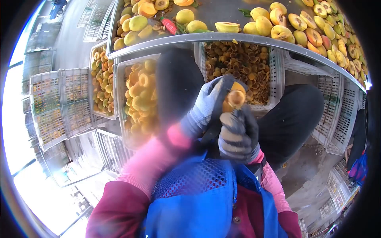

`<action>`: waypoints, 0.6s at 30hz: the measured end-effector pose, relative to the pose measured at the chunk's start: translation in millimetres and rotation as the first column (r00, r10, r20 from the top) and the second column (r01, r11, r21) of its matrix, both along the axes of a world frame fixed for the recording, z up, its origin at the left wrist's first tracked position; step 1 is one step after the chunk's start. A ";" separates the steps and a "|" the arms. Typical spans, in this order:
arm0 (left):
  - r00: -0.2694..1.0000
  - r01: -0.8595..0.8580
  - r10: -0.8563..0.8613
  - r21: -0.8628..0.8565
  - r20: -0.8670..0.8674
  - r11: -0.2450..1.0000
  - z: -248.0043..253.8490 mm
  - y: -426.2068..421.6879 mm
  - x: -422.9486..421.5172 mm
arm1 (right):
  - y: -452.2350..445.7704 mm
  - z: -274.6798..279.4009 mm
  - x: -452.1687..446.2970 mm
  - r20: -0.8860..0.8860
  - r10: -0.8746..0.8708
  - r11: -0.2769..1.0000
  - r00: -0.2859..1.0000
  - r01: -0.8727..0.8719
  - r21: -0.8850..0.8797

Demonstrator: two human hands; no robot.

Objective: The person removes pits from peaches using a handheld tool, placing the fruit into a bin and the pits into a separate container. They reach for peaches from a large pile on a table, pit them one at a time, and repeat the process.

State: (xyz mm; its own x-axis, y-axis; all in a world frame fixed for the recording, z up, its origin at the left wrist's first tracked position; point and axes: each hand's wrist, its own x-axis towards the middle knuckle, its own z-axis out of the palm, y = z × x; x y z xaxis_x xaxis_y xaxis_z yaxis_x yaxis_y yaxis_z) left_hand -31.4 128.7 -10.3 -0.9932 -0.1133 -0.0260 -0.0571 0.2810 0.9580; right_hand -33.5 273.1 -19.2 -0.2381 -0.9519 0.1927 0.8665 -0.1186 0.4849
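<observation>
A halved yellow peach (pixel 236 98) with its hollow turned up is held in front of my chest. My left hand (pixel 214 94), in a grey-blue glove with a dark palm, grips it from the left, fingers closed. Just below the fruit is my right hand (pixel 239 133), also gloved; its fingers are curled into a fist close against the half. Whatever lies inside that fist is hidden. Beneath the hands, between my knees, stands a crate (pixel 278 77) of brown, cup-shaped pieces.
A metal-edged table (pixel 222 37) ahead carries many whole and halved peaches and a small red object (pixel 169 25). Left of my knee is a crate of yellow peach halves (pixel 141 95); beyond it, another fruit crate (pixel 104 81). Stacked crates (pixel 337 107) stand at right.
</observation>
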 end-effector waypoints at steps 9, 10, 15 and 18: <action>0.825 -0.324 0.538 -0.635 0.174 0.701 47.3 -117.1 64.1 | 16.9 -31.4 -23.2 -0.076 -0.077 0.928 0.994 0.099 0.358; 0.792 -0.012 0.540 -0.877 0.284 0.480 32.9 -146.3 79.3 | 16.5 -30.7 -26.7 -0.102 -0.056 0.913 0.993 0.092 0.398; 0.864 -0.329 0.501 -0.805 -0.045 0.494 51.3 -111.9 -9.0 | 6.0 -38.0 -33.9 -0.232 0.117 0.763 0.966 0.062 0.644; 0.968 -0.237 0.211 -0.780 -0.138 0.579 44.3 -80.2 -93.5 | -0.5 -24.0 -38.5 -0.205 0.196 0.601 0.959 0.048 0.798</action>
